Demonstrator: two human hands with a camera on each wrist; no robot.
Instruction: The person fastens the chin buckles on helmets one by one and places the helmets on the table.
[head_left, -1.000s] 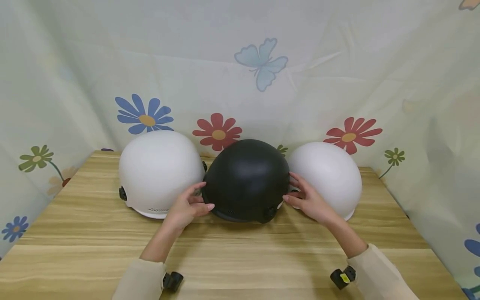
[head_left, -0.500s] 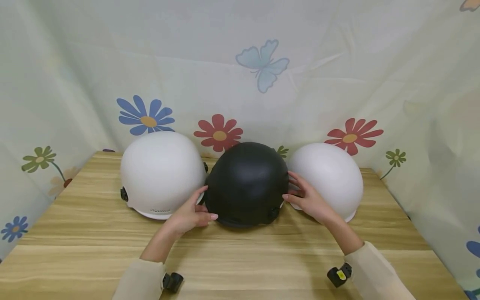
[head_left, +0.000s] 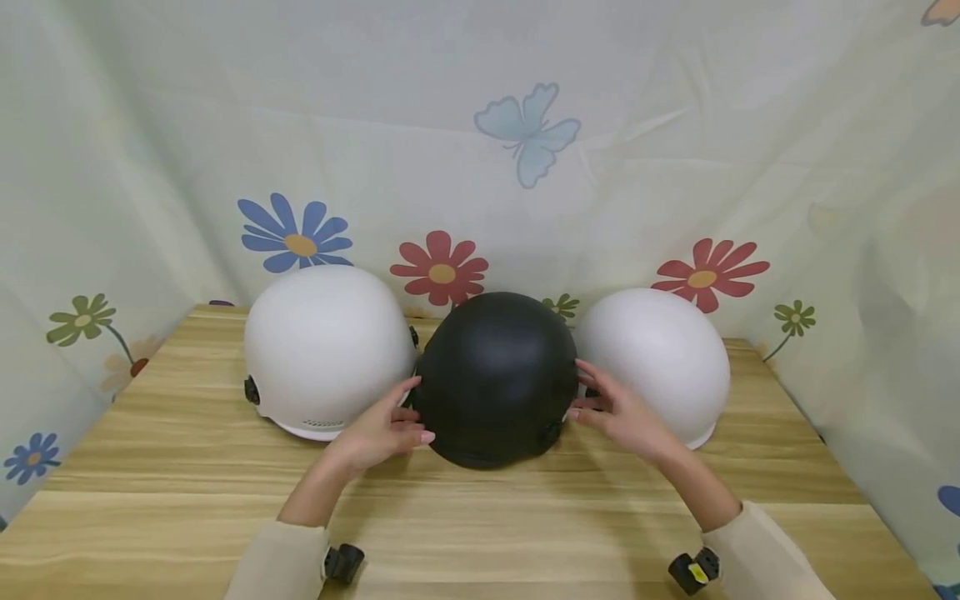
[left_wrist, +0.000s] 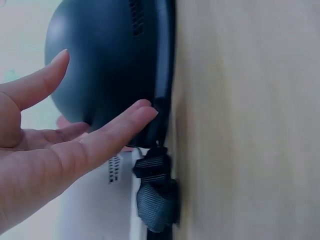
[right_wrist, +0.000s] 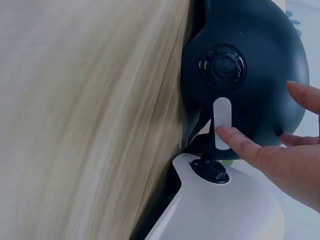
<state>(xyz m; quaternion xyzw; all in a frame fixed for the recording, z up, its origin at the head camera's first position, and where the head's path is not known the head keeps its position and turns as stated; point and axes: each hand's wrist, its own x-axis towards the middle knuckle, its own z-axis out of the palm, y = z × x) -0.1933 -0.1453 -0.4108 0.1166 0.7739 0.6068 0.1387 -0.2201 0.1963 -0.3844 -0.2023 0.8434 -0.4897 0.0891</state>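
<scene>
A black helmet (head_left: 495,379) sits in the middle of the wooden table, dome up, between two white helmets. My left hand (head_left: 382,429) touches its left side with extended, spread fingers. On the opposite side, the fingertips of my right hand (head_left: 630,417) rest against the shell. The right wrist view shows one fingertip on a pale oblong strip (right_wrist: 222,112), below a round black side knob (right_wrist: 223,68). In the left wrist view, fingers lie along the lower edge of the black shell, near a bunched black strap (left_wrist: 156,195).
The larger-looking white helmet (head_left: 326,350) stands close on the left, with a black knob (head_left: 252,390) at its side. Another white helmet (head_left: 656,362) stands on the right, partly behind my right hand. A flower-printed cloth (head_left: 360,142) hangs behind the wooden table (head_left: 465,533).
The black helmet has come nearer to me and turned slightly, its side knob shifting right. Both hands have stayed at its sides. The white helmets keep their places; the head view has shifted slightly.
</scene>
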